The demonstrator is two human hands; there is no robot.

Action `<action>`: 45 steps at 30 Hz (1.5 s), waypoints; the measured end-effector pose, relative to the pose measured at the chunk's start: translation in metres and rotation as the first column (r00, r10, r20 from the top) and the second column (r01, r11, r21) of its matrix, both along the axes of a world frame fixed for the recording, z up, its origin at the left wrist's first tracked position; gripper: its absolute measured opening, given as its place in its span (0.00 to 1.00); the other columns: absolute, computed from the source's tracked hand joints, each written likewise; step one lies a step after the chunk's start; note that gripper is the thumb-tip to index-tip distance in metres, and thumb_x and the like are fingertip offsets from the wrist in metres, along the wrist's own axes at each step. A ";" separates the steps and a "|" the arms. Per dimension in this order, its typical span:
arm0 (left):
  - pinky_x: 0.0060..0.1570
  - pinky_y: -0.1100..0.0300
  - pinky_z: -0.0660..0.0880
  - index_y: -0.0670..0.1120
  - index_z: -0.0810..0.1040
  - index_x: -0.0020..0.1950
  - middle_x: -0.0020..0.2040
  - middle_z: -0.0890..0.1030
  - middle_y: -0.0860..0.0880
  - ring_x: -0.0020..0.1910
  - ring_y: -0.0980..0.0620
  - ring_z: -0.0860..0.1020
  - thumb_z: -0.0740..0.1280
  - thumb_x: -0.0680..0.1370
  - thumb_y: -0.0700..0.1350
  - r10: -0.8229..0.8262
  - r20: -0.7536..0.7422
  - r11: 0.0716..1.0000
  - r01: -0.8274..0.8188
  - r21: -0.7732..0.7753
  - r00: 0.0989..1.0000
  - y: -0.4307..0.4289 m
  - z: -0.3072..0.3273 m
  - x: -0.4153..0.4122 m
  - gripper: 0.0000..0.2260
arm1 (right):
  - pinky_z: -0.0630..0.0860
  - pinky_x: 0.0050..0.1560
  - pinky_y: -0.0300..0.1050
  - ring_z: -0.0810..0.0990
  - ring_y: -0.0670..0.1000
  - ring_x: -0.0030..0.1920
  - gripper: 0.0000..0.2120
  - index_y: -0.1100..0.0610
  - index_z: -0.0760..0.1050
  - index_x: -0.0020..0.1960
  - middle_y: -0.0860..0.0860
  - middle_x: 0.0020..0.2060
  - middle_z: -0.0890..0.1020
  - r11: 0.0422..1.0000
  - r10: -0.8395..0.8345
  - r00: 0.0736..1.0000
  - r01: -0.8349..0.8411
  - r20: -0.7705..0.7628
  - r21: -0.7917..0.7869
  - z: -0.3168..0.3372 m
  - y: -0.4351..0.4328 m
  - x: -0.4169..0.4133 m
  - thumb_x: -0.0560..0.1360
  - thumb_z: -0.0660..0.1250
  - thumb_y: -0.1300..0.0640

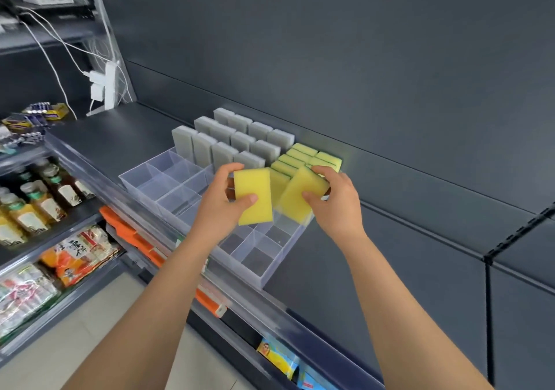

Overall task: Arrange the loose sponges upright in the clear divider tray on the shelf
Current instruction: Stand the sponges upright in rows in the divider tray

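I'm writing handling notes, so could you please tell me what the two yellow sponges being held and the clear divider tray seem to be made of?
Left-hand yellow sponge and right-hand yellow sponge: probably soft foam, matte, no shine on their faces. Clear divider tray: likely rigid plastic, smooth and transparent; the shelf shows through its thin walls.

Below the fingers (322, 171) the near compartments (260, 259) of the tray (271, 273) lie open. Left of them, more open cells (156, 184). Behind the fingers, upright yellow sponges (300, 153) and grey sponges (240, 141) block the back rows.
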State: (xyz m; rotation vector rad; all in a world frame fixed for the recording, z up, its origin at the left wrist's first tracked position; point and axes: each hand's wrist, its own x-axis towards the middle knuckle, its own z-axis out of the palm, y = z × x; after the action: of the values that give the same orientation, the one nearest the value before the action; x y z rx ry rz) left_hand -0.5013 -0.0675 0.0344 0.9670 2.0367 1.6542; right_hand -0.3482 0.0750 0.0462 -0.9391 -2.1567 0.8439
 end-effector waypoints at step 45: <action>0.48 0.59 0.67 0.50 0.68 0.65 0.62 0.73 0.51 0.50 0.56 0.69 0.68 0.75 0.39 -0.403 -0.477 0.915 0.336 -0.222 0.781 0.063 -0.013 -0.063 0.20 | 0.73 0.37 0.45 0.73 0.56 0.47 0.15 0.56 0.81 0.54 0.54 0.46 0.76 0.888 -0.336 0.926 0.249 0.173 0.387 -0.041 -0.031 -0.040 0.68 0.75 0.61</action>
State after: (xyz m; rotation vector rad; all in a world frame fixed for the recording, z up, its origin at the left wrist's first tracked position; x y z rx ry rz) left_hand -0.5642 -0.0048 0.0219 1.7850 2.0352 1.1178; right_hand -0.3882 0.0436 0.0050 -1.1776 -2.1833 0.1835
